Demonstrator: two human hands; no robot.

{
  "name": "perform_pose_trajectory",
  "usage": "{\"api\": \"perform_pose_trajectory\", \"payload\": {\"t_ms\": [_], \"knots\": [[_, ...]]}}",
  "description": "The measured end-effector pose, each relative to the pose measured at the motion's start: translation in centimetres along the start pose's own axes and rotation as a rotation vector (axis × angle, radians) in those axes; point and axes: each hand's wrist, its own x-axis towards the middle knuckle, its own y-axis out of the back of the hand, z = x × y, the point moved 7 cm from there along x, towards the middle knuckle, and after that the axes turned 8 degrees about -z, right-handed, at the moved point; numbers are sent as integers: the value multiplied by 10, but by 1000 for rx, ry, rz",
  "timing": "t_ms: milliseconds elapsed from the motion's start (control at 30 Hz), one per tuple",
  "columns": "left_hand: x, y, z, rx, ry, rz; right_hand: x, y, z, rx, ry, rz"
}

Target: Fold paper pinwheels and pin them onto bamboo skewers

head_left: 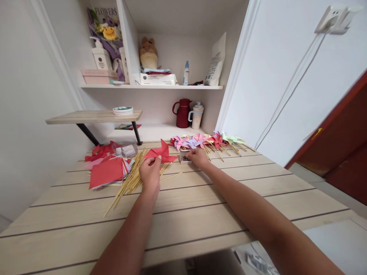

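My left hand point(151, 172) pinches a red paper pinwheel point(162, 152) near its centre, above a heap of thin wooden sticks point(133, 179). The fingers of my right hand point(197, 157) reach into a small white box point(185, 162) with tiny dark metallic pieces inside. Its fingertips are closed together at the box's rim; whether they hold a piece is too small to tell. Behind the box lie several pinwheels on sticks point(192, 142) in pink, purple, red and green. To the left of the sticks is a stack of coloured paper squares point(106, 172), red on top.
A clear plastic box point(126, 150) and crumpled red paper point(100, 151) lie at the left, by a small raised wooden shelf point(94, 116). A red jug point(182, 113) and a speckled cup point(197, 116) stand at the back, under a white shelf point(155, 87).
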Motion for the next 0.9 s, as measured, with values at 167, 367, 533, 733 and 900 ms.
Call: {"api": "perform_pose_trajectory", "payload": {"t_ms": [167,367,533,733,900], "knots": [[-1,1,0,22,4,4,0,2,4,232,5,3],[0,-1,-3,22,7,-7,-4,5,2,342,41,-6],[2,1,-7,22,9,2,-12,11,-9,252,100,-48],[3,-2,-11,8,2,-26,-53,13,-29,35,268,-219],[-4,-10,-11,45,-9,-68,-74,8,-18,-43,278,-309]]}}
